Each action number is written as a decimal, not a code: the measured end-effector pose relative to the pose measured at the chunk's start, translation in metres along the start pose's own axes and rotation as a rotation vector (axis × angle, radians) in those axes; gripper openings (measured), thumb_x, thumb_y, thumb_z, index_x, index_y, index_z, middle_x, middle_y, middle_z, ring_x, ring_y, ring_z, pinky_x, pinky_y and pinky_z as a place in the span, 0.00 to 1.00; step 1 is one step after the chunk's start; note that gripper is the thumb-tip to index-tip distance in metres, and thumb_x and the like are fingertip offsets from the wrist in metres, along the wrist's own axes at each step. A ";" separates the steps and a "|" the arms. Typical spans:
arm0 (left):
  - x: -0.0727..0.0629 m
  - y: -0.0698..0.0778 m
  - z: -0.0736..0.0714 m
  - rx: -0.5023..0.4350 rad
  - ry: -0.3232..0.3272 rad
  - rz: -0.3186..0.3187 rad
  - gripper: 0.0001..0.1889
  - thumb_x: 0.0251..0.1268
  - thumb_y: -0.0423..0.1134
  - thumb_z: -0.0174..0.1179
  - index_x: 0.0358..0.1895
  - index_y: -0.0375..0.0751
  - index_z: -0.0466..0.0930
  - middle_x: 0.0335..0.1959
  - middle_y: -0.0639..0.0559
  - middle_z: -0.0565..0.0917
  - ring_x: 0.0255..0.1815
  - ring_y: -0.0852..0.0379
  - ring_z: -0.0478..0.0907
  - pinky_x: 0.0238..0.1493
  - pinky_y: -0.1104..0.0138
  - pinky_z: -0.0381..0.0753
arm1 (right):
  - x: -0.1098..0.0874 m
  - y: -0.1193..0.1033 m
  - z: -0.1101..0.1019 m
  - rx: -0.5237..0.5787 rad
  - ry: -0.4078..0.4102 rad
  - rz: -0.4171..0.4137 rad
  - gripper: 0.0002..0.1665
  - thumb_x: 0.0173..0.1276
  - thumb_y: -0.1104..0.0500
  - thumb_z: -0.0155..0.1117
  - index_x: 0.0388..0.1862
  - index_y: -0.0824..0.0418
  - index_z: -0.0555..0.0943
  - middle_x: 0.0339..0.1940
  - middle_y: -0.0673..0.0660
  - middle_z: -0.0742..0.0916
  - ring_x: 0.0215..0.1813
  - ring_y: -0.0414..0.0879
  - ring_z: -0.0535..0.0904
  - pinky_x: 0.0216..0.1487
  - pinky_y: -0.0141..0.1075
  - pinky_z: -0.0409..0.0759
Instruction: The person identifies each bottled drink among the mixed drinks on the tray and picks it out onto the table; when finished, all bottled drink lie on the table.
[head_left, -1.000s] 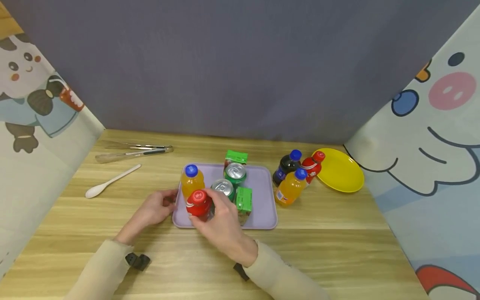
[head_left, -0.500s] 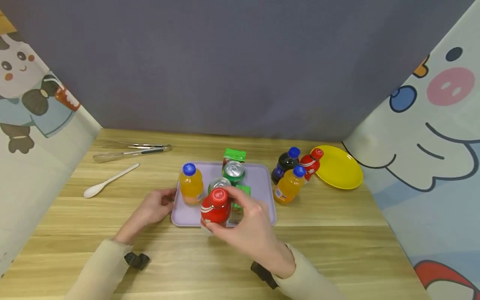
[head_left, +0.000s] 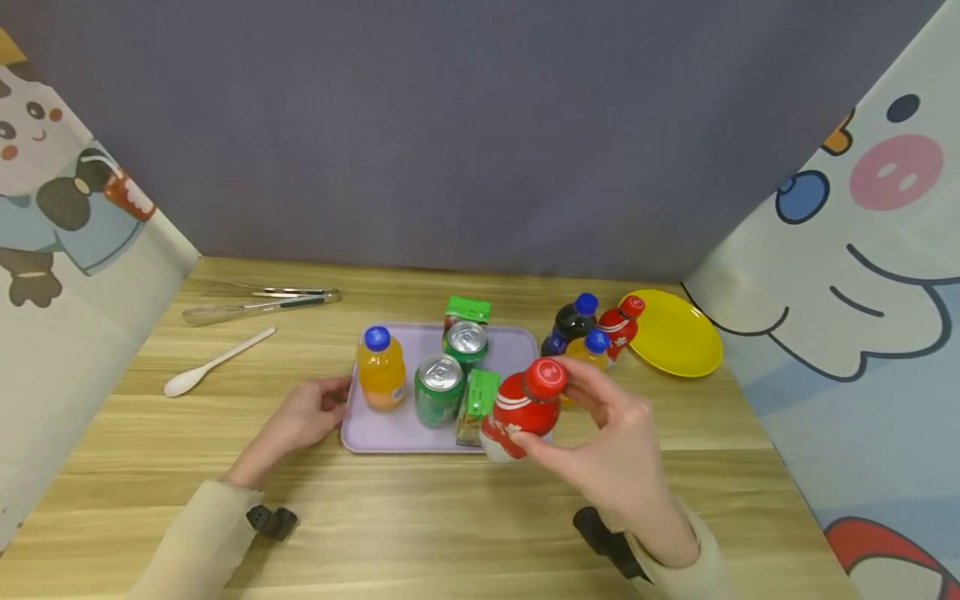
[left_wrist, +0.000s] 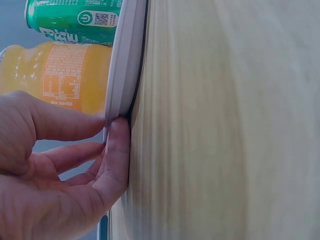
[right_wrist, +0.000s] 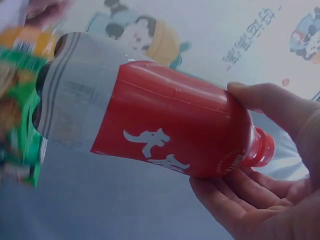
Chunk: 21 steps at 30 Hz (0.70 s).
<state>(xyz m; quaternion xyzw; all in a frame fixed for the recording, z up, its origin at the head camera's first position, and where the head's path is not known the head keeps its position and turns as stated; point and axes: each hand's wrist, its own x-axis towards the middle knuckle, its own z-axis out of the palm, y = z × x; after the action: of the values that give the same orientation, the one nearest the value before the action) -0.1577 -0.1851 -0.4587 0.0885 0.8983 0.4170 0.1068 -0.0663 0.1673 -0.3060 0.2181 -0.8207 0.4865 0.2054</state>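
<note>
My right hand (head_left: 618,454) holds a red-and-white bottle (head_left: 525,410) by its upper part, thumb on one side and fingers on the other. The bottle is tilted, held up over the front right of the lilac tray (head_left: 375,437). At the tray's left edge my left hand (head_left: 306,412) pinches the rim between thumb and fingers, as the left wrist view shows. On the tray stand an orange juice bottle (head_left: 382,371), two green cans (head_left: 439,392) and two green-topped drink cartons (head_left: 477,408). The right wrist view shows the red bottle (right_wrist: 170,120) close up.
Right of the tray stand a dark bottle (head_left: 572,327), another red bottle (head_left: 621,323) and a second orange bottle (head_left: 588,350), partly hidden. A yellow plate (head_left: 678,337) lies behind them. Metal tongs (head_left: 262,307) and a white spoon (head_left: 217,362) lie at the left.
My right hand has lifted the red bottle from beside the orange juice bottle and carried it rightward across the tray. The left hand stays at the tray's rim.
</note>
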 end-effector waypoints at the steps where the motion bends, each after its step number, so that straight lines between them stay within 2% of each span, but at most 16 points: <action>1: 0.000 0.000 0.000 0.000 -0.002 0.001 0.27 0.57 0.26 0.60 0.62 0.21 0.68 0.46 0.35 0.80 0.40 0.47 0.79 0.39 0.59 0.80 | 0.001 0.003 -0.005 -0.016 0.005 -0.008 0.41 0.33 0.68 0.84 0.53 0.64 0.79 0.46 0.53 0.86 0.42 0.46 0.83 0.46 0.33 0.79; 6: 0.000 0.002 -0.001 -0.001 -0.005 0.004 0.27 0.57 0.26 0.60 0.61 0.21 0.68 0.45 0.36 0.80 0.40 0.47 0.79 0.38 0.60 0.80 | 0.002 0.020 -0.032 -0.081 0.050 -0.047 0.44 0.28 0.72 0.84 0.52 0.69 0.79 0.45 0.59 0.85 0.43 0.43 0.83 0.46 0.30 0.78; 9: 0.000 0.001 0.000 0.010 -0.001 0.008 0.27 0.56 0.26 0.60 0.61 0.21 0.68 0.45 0.36 0.81 0.39 0.48 0.79 0.38 0.60 0.80 | 0.001 0.030 -0.047 -0.099 0.089 -0.029 0.45 0.26 0.76 0.83 0.52 0.70 0.79 0.44 0.61 0.85 0.43 0.40 0.83 0.46 0.29 0.78; 15: 0.002 0.000 0.001 -0.001 -0.007 0.011 0.27 0.57 0.25 0.59 0.62 0.21 0.67 0.44 0.36 0.80 0.38 0.49 0.79 0.36 0.62 0.80 | -0.003 0.050 -0.077 -0.107 0.132 0.112 0.44 0.32 0.79 0.79 0.55 0.69 0.78 0.47 0.55 0.85 0.45 0.41 0.81 0.46 0.27 0.77; 21: 0.002 -0.002 0.001 -0.020 -0.009 0.004 0.28 0.57 0.24 0.59 0.62 0.20 0.66 0.44 0.37 0.80 0.38 0.49 0.79 0.35 0.63 0.80 | -0.003 0.071 -0.099 -0.185 0.179 0.202 0.41 0.38 0.77 0.78 0.57 0.68 0.77 0.49 0.53 0.84 0.47 0.40 0.79 0.46 0.24 0.76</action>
<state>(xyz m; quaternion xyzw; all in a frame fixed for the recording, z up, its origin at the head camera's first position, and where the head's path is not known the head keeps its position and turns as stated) -0.1592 -0.1848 -0.4611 0.0911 0.8933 0.4259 0.1109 -0.0911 0.2863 -0.3139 0.0704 -0.8581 0.4446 0.2472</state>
